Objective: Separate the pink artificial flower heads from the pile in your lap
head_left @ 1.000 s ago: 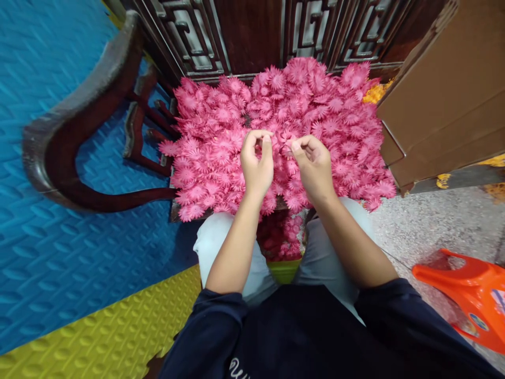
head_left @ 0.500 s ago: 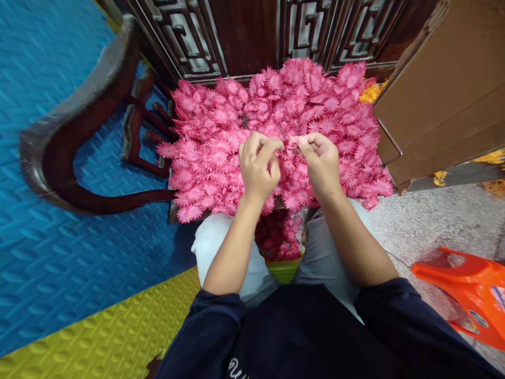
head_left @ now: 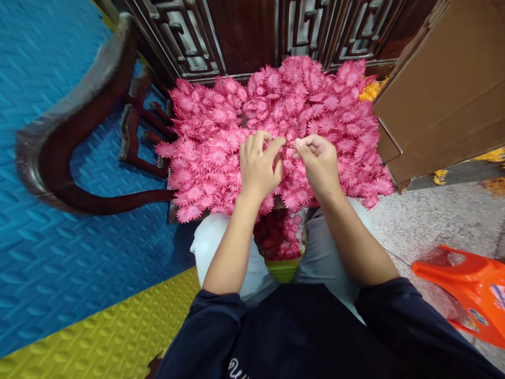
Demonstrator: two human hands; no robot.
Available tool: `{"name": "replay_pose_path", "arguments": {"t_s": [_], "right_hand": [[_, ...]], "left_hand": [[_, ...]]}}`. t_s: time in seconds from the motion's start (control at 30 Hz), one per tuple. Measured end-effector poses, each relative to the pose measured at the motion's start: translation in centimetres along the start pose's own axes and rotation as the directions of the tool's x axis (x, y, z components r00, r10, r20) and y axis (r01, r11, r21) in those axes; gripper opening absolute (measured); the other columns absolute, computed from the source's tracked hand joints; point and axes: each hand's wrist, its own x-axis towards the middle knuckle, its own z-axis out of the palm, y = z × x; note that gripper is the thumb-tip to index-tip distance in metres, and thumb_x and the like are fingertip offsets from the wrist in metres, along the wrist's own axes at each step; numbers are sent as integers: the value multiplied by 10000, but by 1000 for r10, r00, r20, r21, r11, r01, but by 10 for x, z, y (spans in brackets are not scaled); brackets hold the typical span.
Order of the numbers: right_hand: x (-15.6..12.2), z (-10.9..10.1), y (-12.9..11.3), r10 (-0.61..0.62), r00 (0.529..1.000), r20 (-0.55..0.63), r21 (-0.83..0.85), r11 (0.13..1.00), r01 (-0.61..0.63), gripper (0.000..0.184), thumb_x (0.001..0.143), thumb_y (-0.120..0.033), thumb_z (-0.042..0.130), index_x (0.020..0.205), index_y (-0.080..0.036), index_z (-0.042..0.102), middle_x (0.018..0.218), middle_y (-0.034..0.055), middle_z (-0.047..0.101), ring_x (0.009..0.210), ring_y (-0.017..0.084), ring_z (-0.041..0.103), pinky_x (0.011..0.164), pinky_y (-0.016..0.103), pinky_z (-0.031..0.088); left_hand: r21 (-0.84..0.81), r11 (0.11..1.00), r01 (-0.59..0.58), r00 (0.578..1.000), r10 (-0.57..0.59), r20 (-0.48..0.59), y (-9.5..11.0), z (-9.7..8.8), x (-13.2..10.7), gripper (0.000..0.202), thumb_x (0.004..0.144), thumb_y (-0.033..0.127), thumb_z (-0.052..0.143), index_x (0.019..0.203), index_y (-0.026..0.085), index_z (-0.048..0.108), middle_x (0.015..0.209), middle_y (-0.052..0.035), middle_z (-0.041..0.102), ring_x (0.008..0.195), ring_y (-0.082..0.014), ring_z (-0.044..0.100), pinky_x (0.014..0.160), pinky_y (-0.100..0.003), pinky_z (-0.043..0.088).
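A big heap of pink flower heads [head_left: 221,131] covers the seat of a dark wooden chair [head_left: 74,152] in front of me. My left hand [head_left: 258,168] and my right hand [head_left: 319,166] hover over the middle of the heap, fingertips meeting. Both pinch one small pink flower [head_left: 291,144] between thumbs and forefingers. More pink flowers [head_left: 278,237] lie in a container between my knees, mostly hidden by my arms.
A carved dark wooden panel [head_left: 244,31] stands behind the heap. A brown cardboard box [head_left: 442,89] sits at the right, with yellow flowers [head_left: 371,90] beside it. An orange plastic stool [head_left: 465,284] is at the lower right. Blue and yellow foam mats [head_left: 79,273] cover the floor on the left.
My hands have drawn closer together over the heap. The left fingers now reach across to meet the right fingertips on the small flower.
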Motion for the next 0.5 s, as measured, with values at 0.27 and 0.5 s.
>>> {"name": "replay_pose_path", "arguments": {"t_s": [0.27, 0.5], "right_hand": [[-2, 0, -4, -22, 999, 26, 9, 1000, 21, 358, 786, -542, 622, 706, -206, 529, 762, 4, 622, 735, 117, 570, 787, 293, 488], [2, -7, -16, -12, 973, 229, 62, 998, -2, 314, 765, -514, 663, 861, -217, 639, 933, 12, 684, 896, 135, 614, 913, 331, 480]], "left_hand": [[-63, 998, 7, 1000, -6, 19, -1, -1, 3, 110, 731, 311, 725, 773, 249, 646, 971, -60, 560, 1015, -262, 501, 961, -443, 385], [-359, 930, 71, 995, -40, 95, 0, -8, 5, 211, 745, 392, 713, 696, 216, 608, 928, -50, 585, 964, -208, 555, 943, -379, 441]]}}
